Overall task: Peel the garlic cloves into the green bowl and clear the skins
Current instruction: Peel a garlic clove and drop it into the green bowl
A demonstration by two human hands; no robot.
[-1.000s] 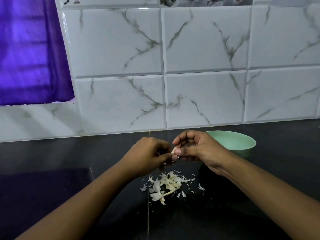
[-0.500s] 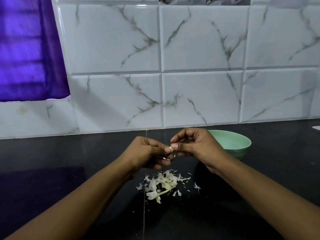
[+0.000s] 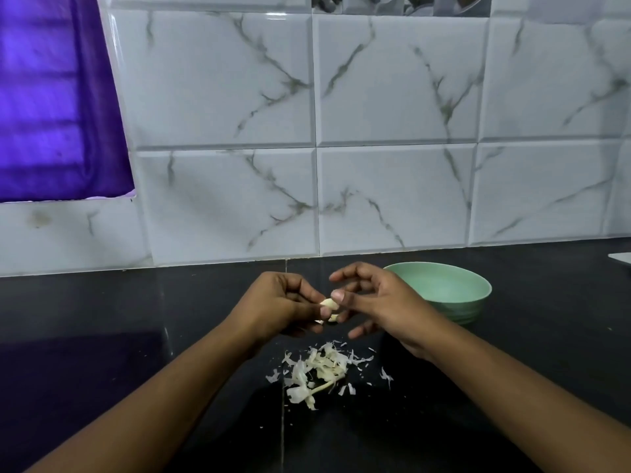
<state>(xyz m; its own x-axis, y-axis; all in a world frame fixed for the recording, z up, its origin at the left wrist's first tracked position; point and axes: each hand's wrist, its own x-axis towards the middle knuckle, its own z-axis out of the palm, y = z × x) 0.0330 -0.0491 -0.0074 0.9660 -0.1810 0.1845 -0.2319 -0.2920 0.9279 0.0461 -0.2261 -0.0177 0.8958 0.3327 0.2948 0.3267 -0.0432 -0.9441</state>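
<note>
Black polished stone makes up the countertop (image 3: 102,302), which runs back to a wall of white marble-veined tiles (image 3: 392,80); a purple cloth (image 3: 51,97) hangs at the upper left. The green bowl (image 3: 478,285) stands near the wall, just behind the right hand (image 3: 379,302), which hides its left rim. A loose heap of garlic skins (image 3: 321,370) lies on the stone below both hands.

The left hand (image 3: 283,303) has its fingers curled and pinches a garlic clove (image 3: 329,303) above the counter, in front of the bowl. The right thumb tip touches that clove while the other fingers fan apart, loosely bent; whether this hand truly grips the clove I cannot tell. A second pale scrap just under the clove is too small to identify. A pale flat object (image 3: 619,259) is cut off by the right edge.
</note>
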